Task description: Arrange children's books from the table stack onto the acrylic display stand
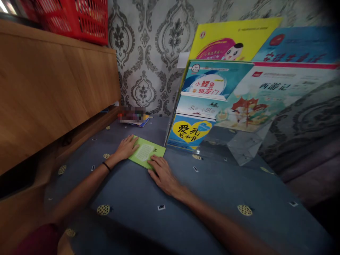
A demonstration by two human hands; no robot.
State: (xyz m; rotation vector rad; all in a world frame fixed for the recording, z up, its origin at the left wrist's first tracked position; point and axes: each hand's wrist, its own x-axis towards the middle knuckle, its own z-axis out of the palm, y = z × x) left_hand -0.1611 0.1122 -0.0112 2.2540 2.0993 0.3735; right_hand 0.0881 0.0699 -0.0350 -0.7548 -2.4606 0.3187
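A thin green book (145,151) lies flat on the dark blue patterned cloth (127,198), with a pale text panel on its upper face. My left hand (126,147) rests at its left edge, fingers stretched out over the cover. On the book's lower right corner lie the fingers of my right hand (162,171), also extended and flat. Neither hand is wrapped round the book. Just to the right, a blue book with a yellow heart (192,131) stands at the front of a clear display rack (245,145).
More books stand in tiers on the rack, including a yellow book (239,37) and a white-and-teal book (265,92). Several books or magazines (134,117) lie stacked by the wall. A wooden cabinet (61,85) borders the left, topped by a red basket (77,21).
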